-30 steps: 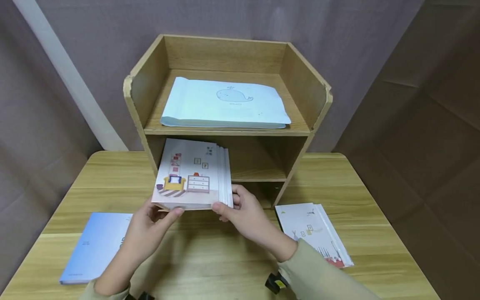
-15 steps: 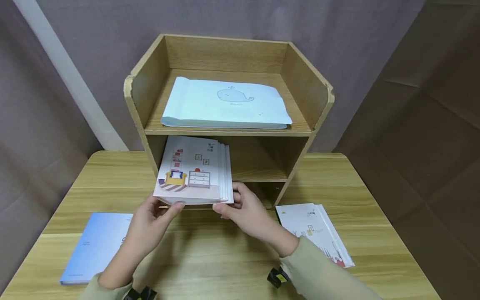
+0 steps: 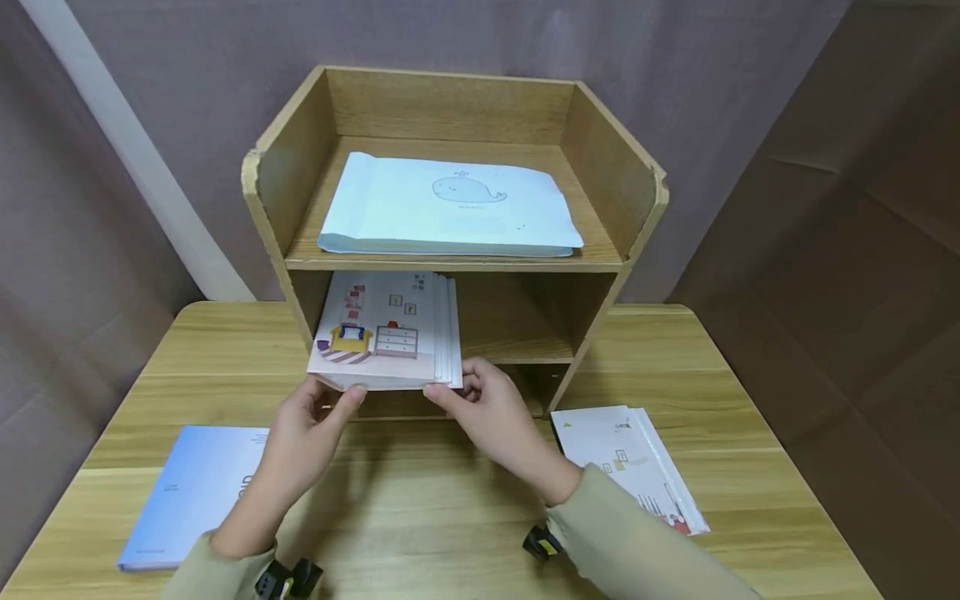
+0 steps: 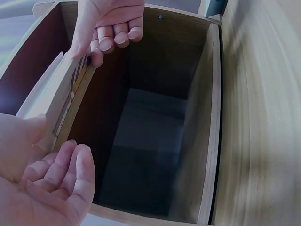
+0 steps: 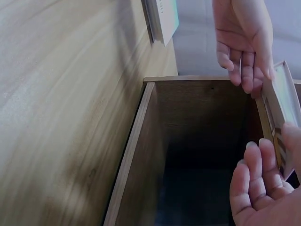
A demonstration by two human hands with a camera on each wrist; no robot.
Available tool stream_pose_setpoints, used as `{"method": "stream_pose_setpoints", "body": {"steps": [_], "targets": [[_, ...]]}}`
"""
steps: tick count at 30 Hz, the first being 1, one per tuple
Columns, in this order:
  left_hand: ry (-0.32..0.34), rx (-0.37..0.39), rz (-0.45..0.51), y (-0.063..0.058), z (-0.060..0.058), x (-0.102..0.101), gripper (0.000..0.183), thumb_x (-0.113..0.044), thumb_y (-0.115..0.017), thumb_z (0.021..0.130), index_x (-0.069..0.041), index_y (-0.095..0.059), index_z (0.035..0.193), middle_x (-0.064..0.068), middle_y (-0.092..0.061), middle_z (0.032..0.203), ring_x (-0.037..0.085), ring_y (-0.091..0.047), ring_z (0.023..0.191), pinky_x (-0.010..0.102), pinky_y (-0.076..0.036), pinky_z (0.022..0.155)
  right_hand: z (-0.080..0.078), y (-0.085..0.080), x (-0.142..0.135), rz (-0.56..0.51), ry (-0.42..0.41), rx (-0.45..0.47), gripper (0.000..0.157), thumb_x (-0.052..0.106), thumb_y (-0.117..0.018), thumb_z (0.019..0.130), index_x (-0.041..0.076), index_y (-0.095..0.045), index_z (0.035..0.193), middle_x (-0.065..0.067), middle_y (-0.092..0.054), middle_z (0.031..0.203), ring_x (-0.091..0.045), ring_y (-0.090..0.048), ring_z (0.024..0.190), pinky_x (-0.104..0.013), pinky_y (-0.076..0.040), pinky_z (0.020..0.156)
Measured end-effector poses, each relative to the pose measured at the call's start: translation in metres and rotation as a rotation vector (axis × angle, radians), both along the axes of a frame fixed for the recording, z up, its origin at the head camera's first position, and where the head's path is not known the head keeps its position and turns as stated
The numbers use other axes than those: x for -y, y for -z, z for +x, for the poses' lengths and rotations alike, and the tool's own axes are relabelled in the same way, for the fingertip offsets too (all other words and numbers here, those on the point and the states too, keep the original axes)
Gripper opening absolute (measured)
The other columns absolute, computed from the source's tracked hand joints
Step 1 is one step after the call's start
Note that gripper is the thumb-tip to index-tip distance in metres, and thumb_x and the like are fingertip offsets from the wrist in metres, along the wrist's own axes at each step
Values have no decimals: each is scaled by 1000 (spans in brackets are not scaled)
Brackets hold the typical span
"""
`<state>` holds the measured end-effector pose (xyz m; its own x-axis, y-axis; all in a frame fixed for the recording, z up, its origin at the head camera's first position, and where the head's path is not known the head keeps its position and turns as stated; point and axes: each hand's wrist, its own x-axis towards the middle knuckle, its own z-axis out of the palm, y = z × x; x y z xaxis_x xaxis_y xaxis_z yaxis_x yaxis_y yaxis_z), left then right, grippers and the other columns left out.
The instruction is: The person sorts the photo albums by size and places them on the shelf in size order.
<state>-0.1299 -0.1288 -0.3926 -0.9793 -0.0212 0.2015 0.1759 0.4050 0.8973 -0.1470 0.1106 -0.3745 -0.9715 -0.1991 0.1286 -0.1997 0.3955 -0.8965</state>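
A small stack of white illustrated books (image 3: 386, 325) lies mostly inside the middle compartment of a wooden shelf (image 3: 453, 267), at its left side. Stepped pale edges show along the stack's right. My left hand (image 3: 300, 437) has its thumb against the stack's near edge, by the left corner. At the right corner, my right hand (image 3: 498, 417) presses the same edge with its thumb. Both wrist views show the other fingers loosely bent below the shelf board, apart from the books (image 4: 54, 101). The far end of the stack is hidden under the top board.
On the top shelf lies a pale blue book (image 3: 450, 204) with a whale drawing. A blue book (image 3: 191, 492) rests on the table (image 3: 420, 517) at left, partly behind my left arm. White books (image 3: 618, 458) lie at right. The lower compartment (image 4: 146, 132) is dark inside.
The stack has slid away from me, deeper into the middle compartment, and both hands have moved forward with it. Fingers that were under the stack's edge are now below the shelf board.
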Motion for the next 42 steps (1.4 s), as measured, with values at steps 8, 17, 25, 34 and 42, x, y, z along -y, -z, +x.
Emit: {"method": "stream_pose_setpoints", "body": {"steps": [8, 17, 25, 34, 42], "targets": [[-3, 60, 30, 0, -8, -3, 48, -50, -57, 93, -3, -66, 100, 9, -72, 89, 18, -69, 77, 28, -57, 68, 1, -3, 2, 114, 42, -78, 24, 37, -59, 97, 13, -61, 95, 4, -66, 74, -8, -63, 65, -27, -53, 59], [-30, 75, 223, 1, -17, -9, 50, -46, -59, 93, 2, -69, 98, 12, -72, 89, 19, -70, 74, 33, -58, 69, -6, -2, 3, 149, 166, -177, 34, 41, -59, 96, 19, -64, 72, 9, -63, 62, -8, -58, 53, -29, -45, 45], [-67, 102, 236, -8, -19, -10, 41, -37, -60, 96, 2, -70, 102, 13, -72, 83, 18, -70, 68, 30, -58, 64, -7, -1, 3, 133, 183, -142, 37, 46, -58, 95, 22, -66, 69, 11, -61, 59, -14, -54, 46, -29, -38, 39], [-76, 71, 227, 0, -24, -10, 47, -44, -61, 93, 1, -71, 97, 14, -71, 82, 19, -69, 67, 33, -59, 63, -9, 0, 2, 124, 193, -151, 37, 42, -59, 96, 19, -66, 67, 10, -61, 59, -16, -52, 44, -28, -35, 37], [-7, 54, 228, 5, -15, -13, 39, -34, -66, 93, 2, -65, 107, 16, -69, 93, 18, -69, 74, 34, -59, 67, -4, 4, -11, 175, 165, -188, 26, 47, -64, 91, 24, -67, 78, 12, -62, 69, -8, -58, 63, -29, -50, 58]]}}
